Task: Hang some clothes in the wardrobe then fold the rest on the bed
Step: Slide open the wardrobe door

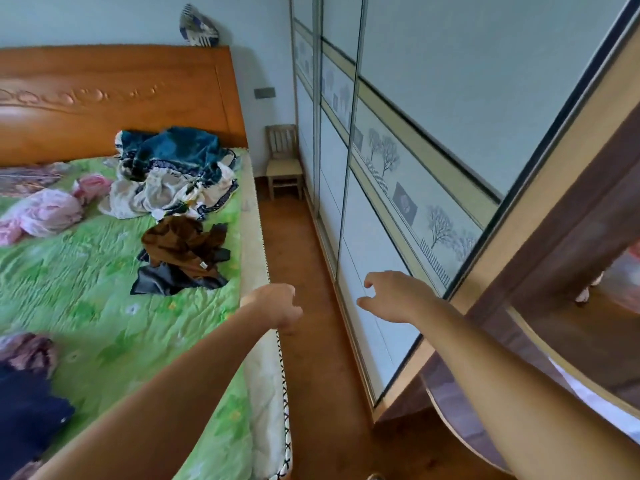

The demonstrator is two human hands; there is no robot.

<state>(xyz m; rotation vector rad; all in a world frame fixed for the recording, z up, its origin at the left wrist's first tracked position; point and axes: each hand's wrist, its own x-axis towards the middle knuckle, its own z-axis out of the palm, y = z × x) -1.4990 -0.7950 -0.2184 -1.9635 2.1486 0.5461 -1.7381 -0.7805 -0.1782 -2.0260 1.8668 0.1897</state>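
A navy garment (27,410) is seen nearest, well behind and to the left of the left fingers, on the green bed (86,289). The left hand (277,306) is held over the bed's edge with its fingers curled under, and nothing is seen in them. The right hand (391,296) is held empty, thumb and fingers (372,277) parted and loosely bent, just before the wardrobe door (367,220). Beyond the left fingers a brown and black heap (180,254) is laid. Pink clothes (45,213) are found farther left, and a teal and white bundle (173,168) farther still. A chair (282,161) is seen far beyond all fingertips.
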